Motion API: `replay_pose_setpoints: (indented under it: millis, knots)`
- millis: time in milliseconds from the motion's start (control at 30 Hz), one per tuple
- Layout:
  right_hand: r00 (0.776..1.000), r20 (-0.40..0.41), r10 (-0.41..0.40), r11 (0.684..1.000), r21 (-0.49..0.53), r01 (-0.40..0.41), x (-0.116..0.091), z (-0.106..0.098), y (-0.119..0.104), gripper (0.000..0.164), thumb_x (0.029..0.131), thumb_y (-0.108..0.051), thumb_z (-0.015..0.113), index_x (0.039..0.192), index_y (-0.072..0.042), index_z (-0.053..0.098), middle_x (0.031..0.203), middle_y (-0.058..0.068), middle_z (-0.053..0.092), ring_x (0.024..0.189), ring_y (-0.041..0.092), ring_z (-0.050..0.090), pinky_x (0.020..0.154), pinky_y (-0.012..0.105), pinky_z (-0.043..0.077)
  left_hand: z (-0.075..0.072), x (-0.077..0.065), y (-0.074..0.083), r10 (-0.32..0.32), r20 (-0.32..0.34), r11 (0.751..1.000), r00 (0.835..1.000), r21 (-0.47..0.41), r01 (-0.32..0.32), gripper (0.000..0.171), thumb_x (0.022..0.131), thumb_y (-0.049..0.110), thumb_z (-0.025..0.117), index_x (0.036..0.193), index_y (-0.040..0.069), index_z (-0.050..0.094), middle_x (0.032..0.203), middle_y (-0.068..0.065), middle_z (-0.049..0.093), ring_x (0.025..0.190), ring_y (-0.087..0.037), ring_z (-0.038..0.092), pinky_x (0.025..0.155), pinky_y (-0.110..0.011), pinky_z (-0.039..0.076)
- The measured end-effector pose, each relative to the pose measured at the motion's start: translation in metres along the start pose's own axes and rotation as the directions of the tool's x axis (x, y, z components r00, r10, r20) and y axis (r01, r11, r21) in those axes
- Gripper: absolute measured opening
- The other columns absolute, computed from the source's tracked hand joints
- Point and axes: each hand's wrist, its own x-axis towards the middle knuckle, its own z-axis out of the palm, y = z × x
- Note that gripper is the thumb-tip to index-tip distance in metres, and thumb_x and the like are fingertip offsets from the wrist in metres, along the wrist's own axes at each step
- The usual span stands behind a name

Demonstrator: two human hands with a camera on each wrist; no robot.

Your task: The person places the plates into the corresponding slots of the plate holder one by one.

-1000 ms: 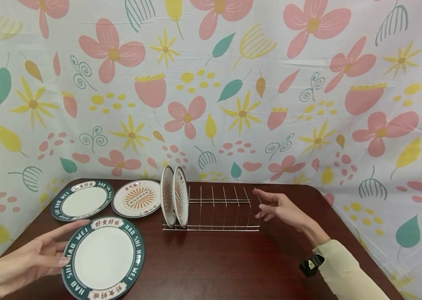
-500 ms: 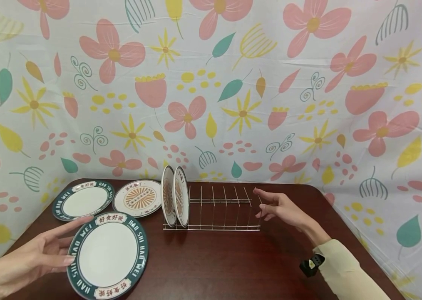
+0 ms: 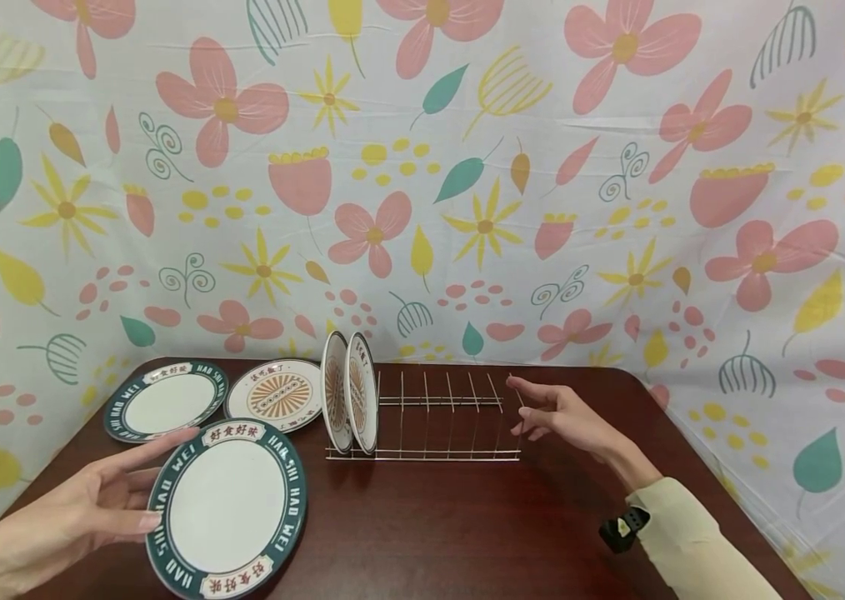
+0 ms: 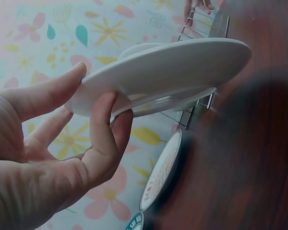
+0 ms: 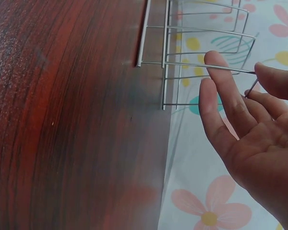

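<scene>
My left hand [image 3: 85, 512] grips the left rim of a white plate [image 3: 227, 504] with a dark green lettered border, held tilted with its face toward the head camera. The left wrist view catches the plate's pale underside [image 4: 182, 64], the thumb on one side and bent fingers on the other. On the right, my right hand [image 3: 568, 421] holds the end wire of a metal dish rack [image 3: 452, 456] between thumb and fingers. Two plates, one [image 3: 362, 396] beside the other [image 3: 334, 392], stand upright in the rack's left slots.
Behind the held plate, a plate with an orange sunburst pattern [image 3: 272, 396] lies flat on the dark wooden table [image 3: 422, 533]. A second green-rimmed plate [image 3: 167, 404] lies at the back left. A flowered cloth [image 3: 422, 167] hangs behind the table.
My left hand has carried the green-rimmed plate a little to the right and up in the head view. My right hand has stayed at the rack's end.
</scene>
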Motion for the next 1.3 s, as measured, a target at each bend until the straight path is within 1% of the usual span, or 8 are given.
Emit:
replay_pose_setpoints:
  millis: [133, 333, 433, 567, 733, 967, 1167, 1300]
  knots:
    - [1.0, 0.003, -0.004, 1.0, 0.0, 0.004, 0.0, -0.001, 0.0, 0.061, 0.108, -0.01, 0.059, 0.163, 0.002, 0.034, 0.166, 0.025, 0.032, 0.102, 0.038, 0.074, 0.086, 0.05, 0.061, 0.004, 0.0, 0.002, -0.01, -0.008, 1.0, 1.0, 0.014, 0.01, 0.079, 0.107, -0.009, 0.041, 0.165, 0.045, 0.032, 0.157, 0.014, 0.044, 0.139, -0.014, 0.05, 0.109, -0.046, 0.048]
    - [1.0, 0.005, -0.004, 1.0, -0.005, 0.004, 0.0, -0.001, 0.001, 0.061, 0.108, -0.011, 0.058, 0.163, 0.001, 0.033, 0.166, 0.025, 0.032, 0.102, 0.038, 0.073, 0.086, 0.05, 0.06, 0.014, 0.003, 0.005, -0.004, 0.007, 1.0, 1.0, 0.014, 0.004, 0.081, 0.106, -0.01, 0.042, 0.167, 0.041, 0.027, 0.158, 0.0, 0.046, 0.139, -0.019, 0.05, 0.109, -0.046, 0.048]
    - [1.0, 0.004, -0.005, 1.0, -0.012, 0.005, -0.001, 0.0, 0.001, 0.061, 0.108, -0.011, 0.058, 0.163, 0.001, 0.033, 0.166, 0.025, 0.032, 0.102, 0.037, 0.074, 0.086, 0.049, 0.061, 0.019, 0.004, 0.006, -0.01, 0.012, 1.0, 1.0, 0.006, 0.01, 0.082, 0.106, -0.011, 0.042, 0.168, 0.041, 0.027, 0.158, -0.003, 0.047, 0.139, -0.02, 0.05, 0.109, -0.045, 0.048]
    - [1.0, 0.007, -0.008, 1.0, -0.012, 0.008, -0.001, 0.0, 0.001, 0.061, 0.109, -0.011, 0.058, 0.163, 0.001, 0.033, 0.166, 0.024, 0.031, 0.102, 0.037, 0.074, 0.085, 0.047, 0.061, 0.026, 0.005, 0.007, -0.006, 0.016, 1.0, 1.0, 0.016, 0.006, 0.083, 0.105, -0.011, 0.044, 0.168, 0.039, 0.024, 0.157, -0.005, 0.048, 0.139, -0.022, 0.051, 0.109, -0.043, 0.048]
    - [1.0, 0.01, -0.01, 1.0, -0.003, 0.01, -0.001, 0.0, 0.0, 0.062, 0.108, -0.01, 0.058, 0.163, 0.001, 0.032, 0.167, 0.024, 0.03, 0.103, 0.037, 0.073, 0.086, 0.047, 0.061, 0.036, 0.008, 0.009, 0.023, 0.023, 0.998, 0.999, 0.053, -0.024, 0.084, 0.104, -0.013, 0.046, 0.17, 0.033, 0.019, 0.16, -0.005, 0.045, 0.14, -0.024, 0.051, 0.109, -0.043, 0.048]
    - [1.0, 0.007, -0.008, 1.0, -0.01, 0.008, -0.002, 0.0, 0.0, 0.062, 0.108, -0.01, 0.058, 0.163, 0.002, 0.032, 0.166, 0.025, 0.031, 0.102, 0.037, 0.074, 0.085, 0.047, 0.061, 0.047, 0.014, 0.014, 0.004, -0.019, 0.996, 1.0, 0.084, -0.002, 0.084, 0.104, -0.011, 0.05, 0.17, 0.034, 0.021, 0.159, -0.011, 0.043, 0.139, -0.029, 0.051, 0.108, -0.042, 0.048]
    - [1.0, 0.005, -0.01, 1.0, -0.019, 0.01, -0.001, 0.0, 0.0, 0.062, 0.108, -0.011, 0.058, 0.163, 0.001, 0.033, 0.166, 0.023, 0.032, 0.102, 0.036, 0.074, 0.085, 0.048, 0.061, 0.058, 0.021, 0.016, 0.0, -0.015, 0.997, 1.0, 0.083, 0.001, 0.083, 0.103, -0.01, 0.052, 0.169, 0.03, 0.024, 0.159, -0.018, 0.042, 0.14, -0.035, 0.048, 0.107, -0.045, 0.047]
    - [1.0, 0.004, -0.009, 1.0, -0.025, 0.009, -0.002, 0.0, 0.001, 0.062, 0.109, -0.011, 0.058, 0.163, 0.001, 0.033, 0.166, 0.024, 0.033, 0.102, 0.036, 0.074, 0.085, 0.049, 0.061, 0.066, 0.025, 0.019, 0.007, -0.021, 0.992, 1.0, 0.125, -0.005, 0.084, 0.102, -0.01, 0.055, 0.17, 0.028, 0.024, 0.159, -0.02, 0.041, 0.14, -0.036, 0.046, 0.107, -0.045, 0.047]
